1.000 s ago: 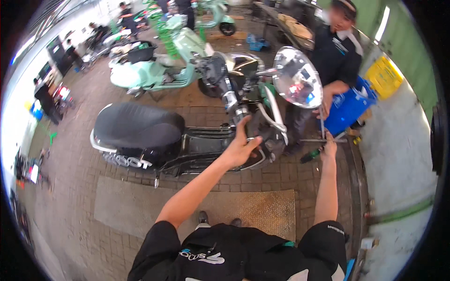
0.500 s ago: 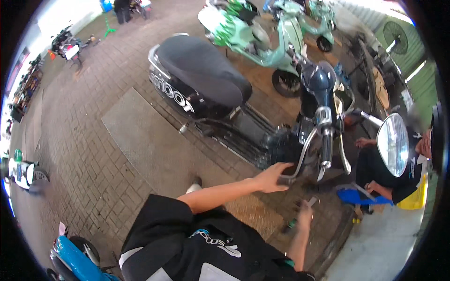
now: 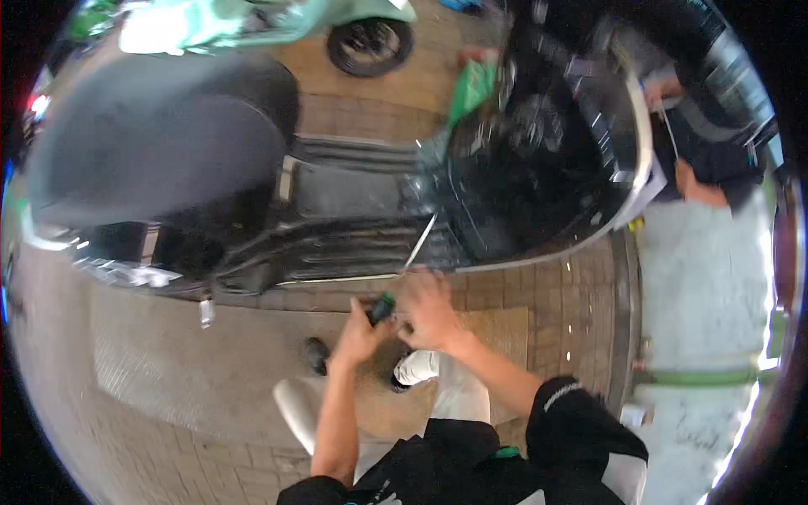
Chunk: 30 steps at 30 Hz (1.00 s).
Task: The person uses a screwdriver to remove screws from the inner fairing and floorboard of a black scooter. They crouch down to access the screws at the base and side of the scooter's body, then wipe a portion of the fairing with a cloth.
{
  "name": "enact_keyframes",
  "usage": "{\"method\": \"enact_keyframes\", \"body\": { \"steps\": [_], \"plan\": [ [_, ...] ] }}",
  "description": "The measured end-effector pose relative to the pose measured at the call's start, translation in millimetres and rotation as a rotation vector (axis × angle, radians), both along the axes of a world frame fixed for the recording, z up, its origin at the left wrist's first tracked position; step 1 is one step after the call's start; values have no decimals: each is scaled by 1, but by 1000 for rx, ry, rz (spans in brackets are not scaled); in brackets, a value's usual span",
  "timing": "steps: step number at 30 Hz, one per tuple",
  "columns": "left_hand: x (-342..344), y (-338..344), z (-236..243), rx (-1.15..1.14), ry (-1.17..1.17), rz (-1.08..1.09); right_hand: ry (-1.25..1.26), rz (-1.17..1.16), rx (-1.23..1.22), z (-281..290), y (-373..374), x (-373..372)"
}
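Note:
My left hand [image 3: 360, 332] grips the green and black handle of a screwdriver [image 3: 382, 306] in front of me. Its long silver shaft angles up toward the footboard [image 3: 349, 189] of a black scooter lying across the view. My right hand [image 3: 427, 310] is beside the handle and over the lower shaft; its fingers are smeared by motion, so their grip is unclear. The scooter's dark seat [image 3: 164, 139] is to the left and its blurred black front body [image 3: 530, 168] to the right.
A co-worker's hands [image 3: 694, 181] hold a thin rod at the upper right. A mint-green scooter [image 3: 252, 23] stands behind. A metal floor plate [image 3: 185, 353] lies under me on brick paving [image 3: 555, 311]. A pale panel [image 3: 699, 278] borders the right.
My left hand has left the handlebar area and come down to the screwdriver. My right hand has moved leftward with it, in front of my body. The view has tilted down onto the scooter.

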<state>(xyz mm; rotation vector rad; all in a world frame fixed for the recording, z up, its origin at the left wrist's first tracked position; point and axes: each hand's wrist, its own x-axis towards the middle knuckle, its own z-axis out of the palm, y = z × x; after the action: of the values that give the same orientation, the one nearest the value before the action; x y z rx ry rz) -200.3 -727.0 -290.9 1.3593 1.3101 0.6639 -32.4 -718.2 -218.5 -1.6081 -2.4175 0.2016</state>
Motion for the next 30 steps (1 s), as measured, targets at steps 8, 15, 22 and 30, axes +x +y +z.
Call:
{"method": "enact_keyframes", "body": {
  "steps": [8,15,22,30],
  "plan": [
    [14,107,-184,135,-1228,-308,-136,328,317,-140,61,20],
    [158,96,-169,213,-748,-293,-120,491,652,-153,54,-8],
    [220,85,-202,220,-1054,175,-264,464,508,-179,71,17],
    [224,84,-223,157,-1024,160,-212,451,426,-188,80,18]
  ]
}}
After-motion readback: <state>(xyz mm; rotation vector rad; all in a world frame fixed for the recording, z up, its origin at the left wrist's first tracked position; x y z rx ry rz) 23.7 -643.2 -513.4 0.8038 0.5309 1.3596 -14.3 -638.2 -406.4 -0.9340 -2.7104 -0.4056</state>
